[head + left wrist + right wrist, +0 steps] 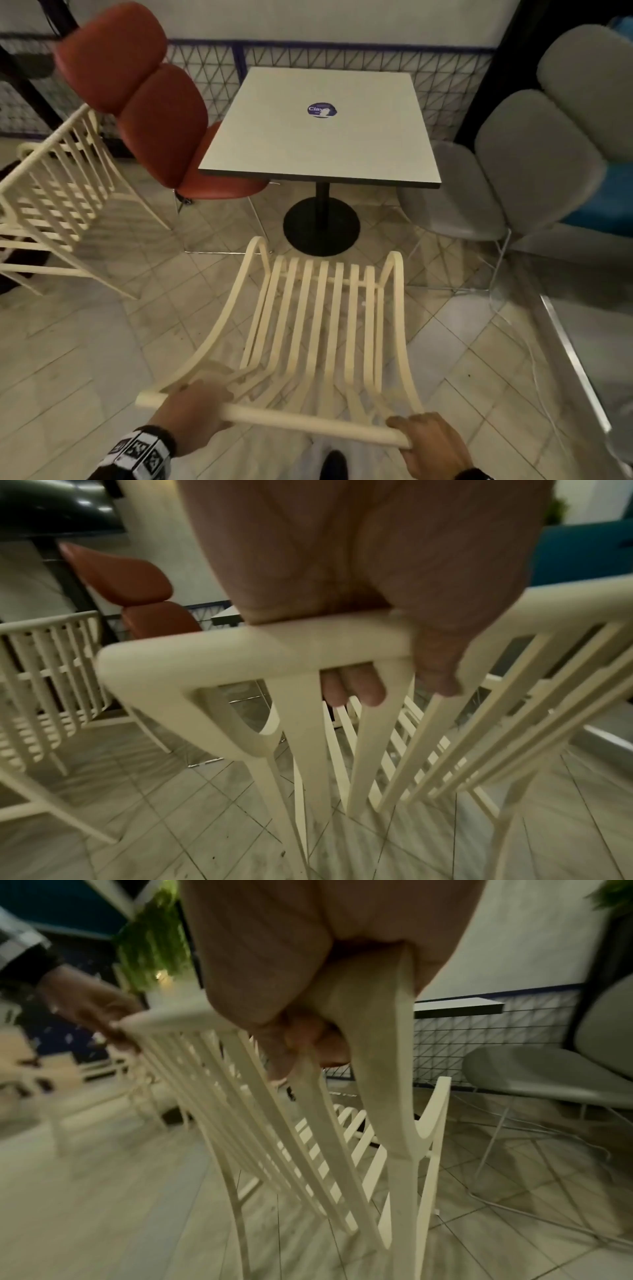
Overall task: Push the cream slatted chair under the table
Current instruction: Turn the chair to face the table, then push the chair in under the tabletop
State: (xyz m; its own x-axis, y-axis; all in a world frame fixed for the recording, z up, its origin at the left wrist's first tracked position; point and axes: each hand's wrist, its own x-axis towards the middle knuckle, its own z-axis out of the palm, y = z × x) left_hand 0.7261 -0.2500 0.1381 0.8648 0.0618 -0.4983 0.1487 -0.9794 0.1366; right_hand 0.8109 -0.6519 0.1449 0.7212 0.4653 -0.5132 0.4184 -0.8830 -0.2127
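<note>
chair (pixel 318 329) seat points at worktop (pixel 318 137), dead ahead | left hand (pixel 195 409) + right hand (pixel 433 445) fingers wrapped on top rail (pixel 291 419) | push straight forward

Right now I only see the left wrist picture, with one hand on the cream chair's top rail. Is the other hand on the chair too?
Observer: Yes. The head view shows the right hand gripping the other end of the top rail of the cream slatted chair.
Operator: Is the seat under the table already?
Observer: Not yet. The front edge of the seat stops short of the table, near its black round base.
Operator: Is anything standing on the side I can't see?
Observer: A grey chair stands close to the table's right edge.
</note>
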